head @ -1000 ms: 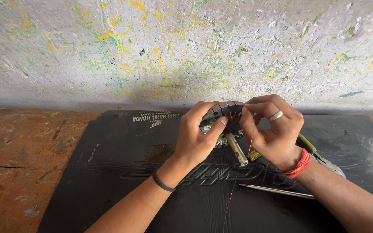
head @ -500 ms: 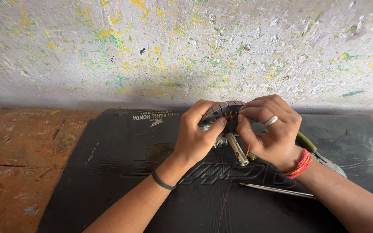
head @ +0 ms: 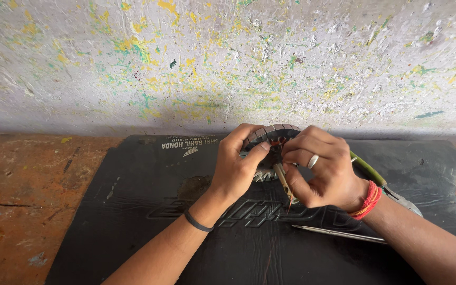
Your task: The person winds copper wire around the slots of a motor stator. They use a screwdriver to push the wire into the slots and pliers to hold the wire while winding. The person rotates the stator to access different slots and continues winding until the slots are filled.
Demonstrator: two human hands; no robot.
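While the left hand (head: 237,169) is gripping the round metal stator (head: 273,138) near the black mat's (head: 122,221) far edge, the right hand (head: 323,171) is pinching a small wooden stick (head: 284,184) against it.

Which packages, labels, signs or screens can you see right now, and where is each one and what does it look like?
Printed marking: white lettering with a small emblem on the far edge of the black mat, left of the left hand.
Raised lettering: moulded black-on-black across the mat's middle, under the wrists.
No packages, signs or screens.
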